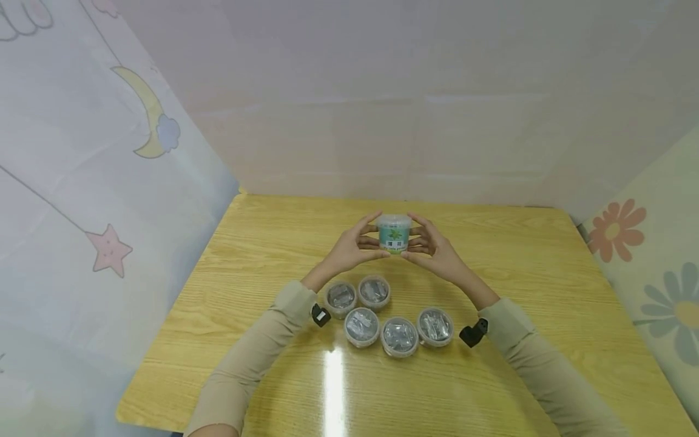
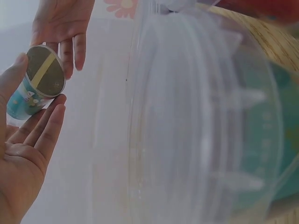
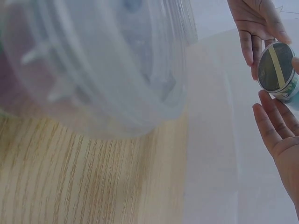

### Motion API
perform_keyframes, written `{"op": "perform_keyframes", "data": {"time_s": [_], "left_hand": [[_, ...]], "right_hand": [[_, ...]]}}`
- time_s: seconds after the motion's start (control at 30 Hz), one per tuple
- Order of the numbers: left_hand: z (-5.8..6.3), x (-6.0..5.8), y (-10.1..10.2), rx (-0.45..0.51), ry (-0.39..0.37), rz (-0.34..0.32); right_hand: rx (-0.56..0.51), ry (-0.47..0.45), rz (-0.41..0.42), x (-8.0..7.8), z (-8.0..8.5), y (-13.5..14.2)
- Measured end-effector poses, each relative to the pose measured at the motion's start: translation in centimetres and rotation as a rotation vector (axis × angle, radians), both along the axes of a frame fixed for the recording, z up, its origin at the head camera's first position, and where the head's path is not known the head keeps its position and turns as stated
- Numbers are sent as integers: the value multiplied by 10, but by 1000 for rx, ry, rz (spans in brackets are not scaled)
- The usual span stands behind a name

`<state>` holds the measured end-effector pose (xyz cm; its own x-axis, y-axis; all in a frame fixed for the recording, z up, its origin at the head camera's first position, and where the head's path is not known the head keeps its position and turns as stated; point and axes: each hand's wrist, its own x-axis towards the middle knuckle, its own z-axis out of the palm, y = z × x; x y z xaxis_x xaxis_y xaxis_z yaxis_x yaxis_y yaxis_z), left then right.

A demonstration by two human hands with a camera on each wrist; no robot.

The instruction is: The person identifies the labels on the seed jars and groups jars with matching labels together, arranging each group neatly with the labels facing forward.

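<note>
A small plastic tub (image 1: 394, 233) with a teal and green printed label and a clear lid is held upright above the far part of the table. My left hand (image 1: 349, 247) grips it from the left, thumb low at the front and fingers round the side. From the right, my right hand (image 1: 443, 258) holds it in a mirrored way. Both wrist views show the tub's grey round base (image 2: 49, 77) with a pale yellow strip across it. Nearer the body, several similar tubs (image 1: 361, 327) with clear lids and grey contents stand between my forearms.
The tubs on the wooden table (image 1: 246, 243) form a loose cluster, one tub (image 1: 435, 326) at its right end. A pale wall sheet (image 1: 382, 139) rises behind the table. One clear lid (image 3: 126, 65) looms large and blurred in the right wrist view.
</note>
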<state>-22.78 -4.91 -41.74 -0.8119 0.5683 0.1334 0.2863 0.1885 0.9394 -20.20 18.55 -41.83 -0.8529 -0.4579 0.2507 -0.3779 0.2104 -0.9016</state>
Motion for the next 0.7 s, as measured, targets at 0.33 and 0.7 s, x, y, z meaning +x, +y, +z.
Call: {"op": "perform_keyframes", "data": {"time_s": [0.33, 0.7], "left_hand": [[3, 1, -2, -27, 6, -12], [3, -4, -4, -46, -23, -23]], "right_hand": [[1, 1, -3, -1, 2, -3], [45, -16, -4, -7, 2, -3]]}}
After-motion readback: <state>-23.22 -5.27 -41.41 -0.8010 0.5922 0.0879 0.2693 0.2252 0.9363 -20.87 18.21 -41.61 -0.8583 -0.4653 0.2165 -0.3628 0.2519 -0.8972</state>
